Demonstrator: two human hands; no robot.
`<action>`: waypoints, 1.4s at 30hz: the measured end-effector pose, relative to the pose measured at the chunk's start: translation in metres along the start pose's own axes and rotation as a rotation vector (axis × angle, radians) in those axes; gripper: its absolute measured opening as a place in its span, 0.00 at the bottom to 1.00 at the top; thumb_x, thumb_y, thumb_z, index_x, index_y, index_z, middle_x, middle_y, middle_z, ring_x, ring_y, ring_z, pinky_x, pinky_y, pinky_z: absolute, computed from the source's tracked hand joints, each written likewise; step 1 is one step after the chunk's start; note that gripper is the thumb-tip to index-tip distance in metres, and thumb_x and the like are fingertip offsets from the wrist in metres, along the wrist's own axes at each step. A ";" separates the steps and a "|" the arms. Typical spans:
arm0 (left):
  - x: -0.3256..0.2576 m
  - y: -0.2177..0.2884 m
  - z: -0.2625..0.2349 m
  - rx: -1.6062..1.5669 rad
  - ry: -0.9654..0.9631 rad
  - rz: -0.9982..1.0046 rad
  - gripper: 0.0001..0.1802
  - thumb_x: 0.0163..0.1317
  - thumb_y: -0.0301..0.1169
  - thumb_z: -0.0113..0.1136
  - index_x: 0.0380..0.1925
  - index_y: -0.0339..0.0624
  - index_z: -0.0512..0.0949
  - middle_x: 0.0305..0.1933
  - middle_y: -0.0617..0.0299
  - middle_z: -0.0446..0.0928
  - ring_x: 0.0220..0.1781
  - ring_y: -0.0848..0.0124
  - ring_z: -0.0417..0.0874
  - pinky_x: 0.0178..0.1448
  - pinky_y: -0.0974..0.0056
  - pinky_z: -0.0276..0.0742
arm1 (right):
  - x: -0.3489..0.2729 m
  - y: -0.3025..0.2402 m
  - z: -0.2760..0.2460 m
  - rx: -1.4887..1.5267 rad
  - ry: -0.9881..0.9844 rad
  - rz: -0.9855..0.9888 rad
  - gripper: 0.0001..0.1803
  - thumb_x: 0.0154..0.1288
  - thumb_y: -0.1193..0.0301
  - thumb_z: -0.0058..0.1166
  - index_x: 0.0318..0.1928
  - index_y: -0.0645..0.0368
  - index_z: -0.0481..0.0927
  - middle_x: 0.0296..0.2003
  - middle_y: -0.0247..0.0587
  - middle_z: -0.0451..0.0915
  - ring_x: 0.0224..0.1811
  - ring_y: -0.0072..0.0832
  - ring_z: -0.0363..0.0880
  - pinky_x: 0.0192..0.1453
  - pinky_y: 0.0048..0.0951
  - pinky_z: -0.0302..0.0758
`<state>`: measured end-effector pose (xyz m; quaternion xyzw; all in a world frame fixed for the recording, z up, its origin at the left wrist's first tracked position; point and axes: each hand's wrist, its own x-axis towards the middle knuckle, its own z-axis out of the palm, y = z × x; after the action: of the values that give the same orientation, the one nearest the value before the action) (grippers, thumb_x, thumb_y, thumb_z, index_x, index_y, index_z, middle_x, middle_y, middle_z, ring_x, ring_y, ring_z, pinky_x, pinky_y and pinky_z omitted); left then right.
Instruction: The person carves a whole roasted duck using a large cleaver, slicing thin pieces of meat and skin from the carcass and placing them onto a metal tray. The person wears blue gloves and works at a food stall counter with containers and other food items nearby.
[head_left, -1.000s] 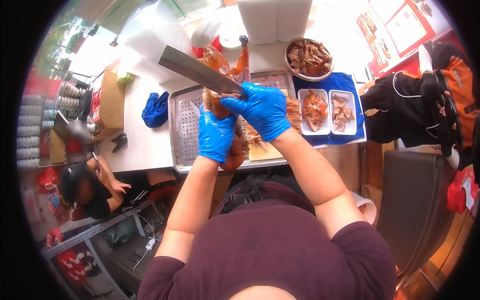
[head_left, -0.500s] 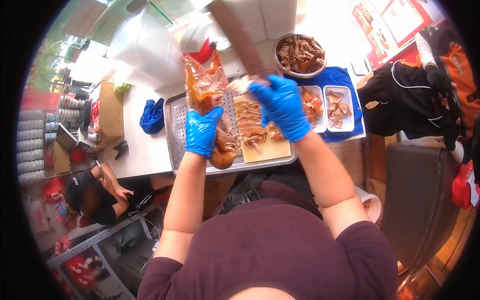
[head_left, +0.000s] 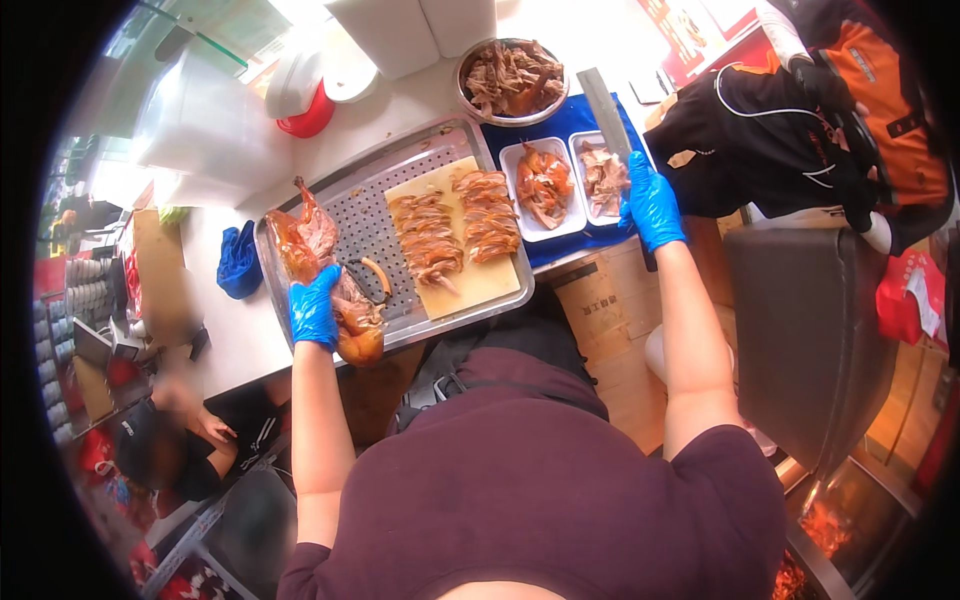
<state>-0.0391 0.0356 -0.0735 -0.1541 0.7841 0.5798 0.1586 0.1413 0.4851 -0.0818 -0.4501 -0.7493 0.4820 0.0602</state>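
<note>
My left hand, in a blue glove, grips a partly carved roast duck with glossy brown skin at the left end of a perforated metal tray. My gloved right hand is closed round a long knife, its broad blade pointing away from me. The knife is beside a white dish of pale meat pieces; its handle is mostly hidden by my fingers. Between my hands, two rows of sliced duck lie on a yellowish cutting board set on the tray.
A second white dish holds browned pieces. Behind stands a round metal bowl heaped with bones and meat. A blue cloth lies left of the tray. One person is at the lower left, another at the right.
My right hand has carried the knife rightward from above the board to the white dish of pale meat. My left hand and the duck are now farther from the board. The view has shifted.
</note>
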 end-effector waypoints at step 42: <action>-0.059 0.053 0.005 -0.266 -0.197 0.448 0.36 0.60 0.26 0.66 0.66 0.34 0.59 0.58 0.48 0.75 0.61 0.61 0.77 0.63 0.58 0.74 | -0.151 -0.238 0.208 -0.197 -0.386 -0.758 0.34 0.53 0.35 0.59 0.32 0.56 0.84 0.27 0.50 0.83 0.31 0.47 0.83 0.34 0.42 0.77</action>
<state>-0.0082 0.0588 -0.0045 0.0607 0.6966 0.7104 0.0801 -0.0257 0.2041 0.0453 -0.0484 -0.9014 0.4274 0.0483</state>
